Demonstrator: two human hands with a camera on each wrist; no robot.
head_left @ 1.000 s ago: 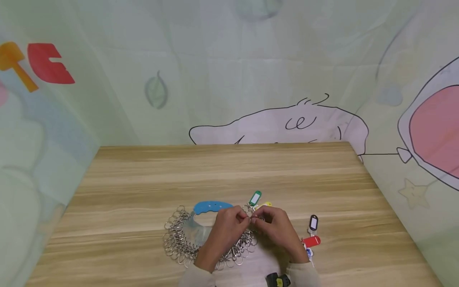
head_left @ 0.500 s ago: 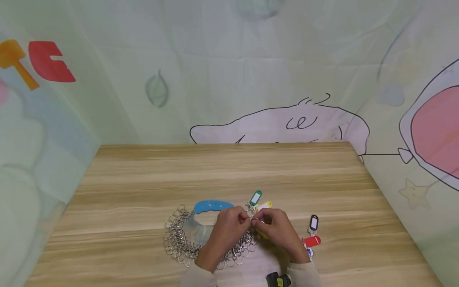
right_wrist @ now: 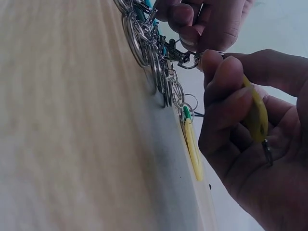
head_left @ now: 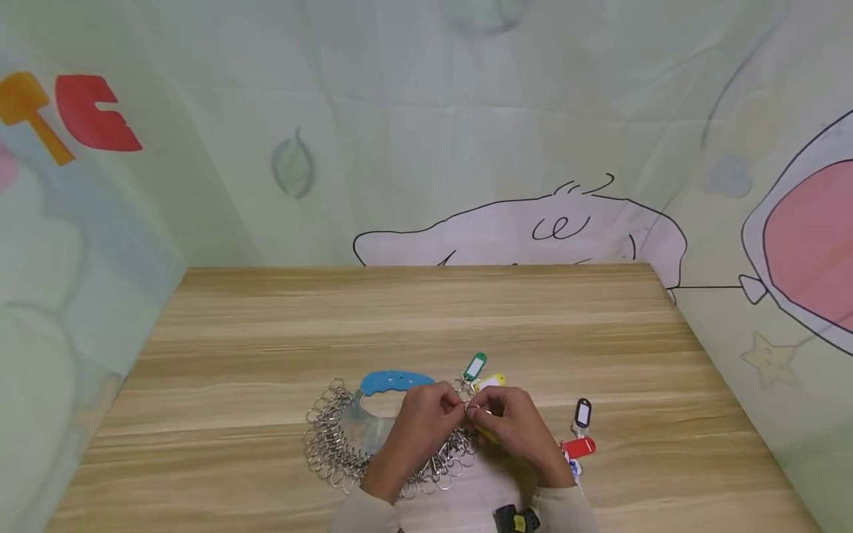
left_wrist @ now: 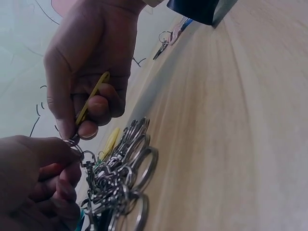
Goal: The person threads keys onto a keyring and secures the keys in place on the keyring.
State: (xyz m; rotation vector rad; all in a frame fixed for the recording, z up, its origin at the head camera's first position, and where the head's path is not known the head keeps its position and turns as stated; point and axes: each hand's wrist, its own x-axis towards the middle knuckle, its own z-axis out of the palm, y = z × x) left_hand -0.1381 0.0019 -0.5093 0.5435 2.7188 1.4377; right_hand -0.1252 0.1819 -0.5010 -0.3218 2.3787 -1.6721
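My left hand point(head_left: 426, 416) pinches a metal key ring point(left_wrist: 76, 146) on a clasp at the edge of a bundle of key rings point(head_left: 333, 440). The bundle hangs from a clear holder with a blue handle point(head_left: 396, 381). Fingertip to fingertip with it, my right hand point(head_left: 514, 426) holds a yellow key tag point(right_wrist: 258, 115) under its curled fingers, thumb and forefinger at the same ring. Whether the tag's own ring is threaded on cannot be told. A green key tag point(head_left: 475, 366) and another yellow key tag point(head_left: 490, 382) lie just beyond the hands.
Right of my right forearm lie a black key tag point(head_left: 583, 414), a red key tag point(head_left: 578, 448) and a blue-and-white piece point(head_left: 575, 468). A dark strapped device point(head_left: 516, 520) shows by the right sleeve. The wooden table point(head_left: 266, 326) meets printed cloth walls behind and at both sides.
My right hand has turned slightly, so the yellow key tag in it shows beneath the fingers and the one on the table is less covered. The left hand stays in place.
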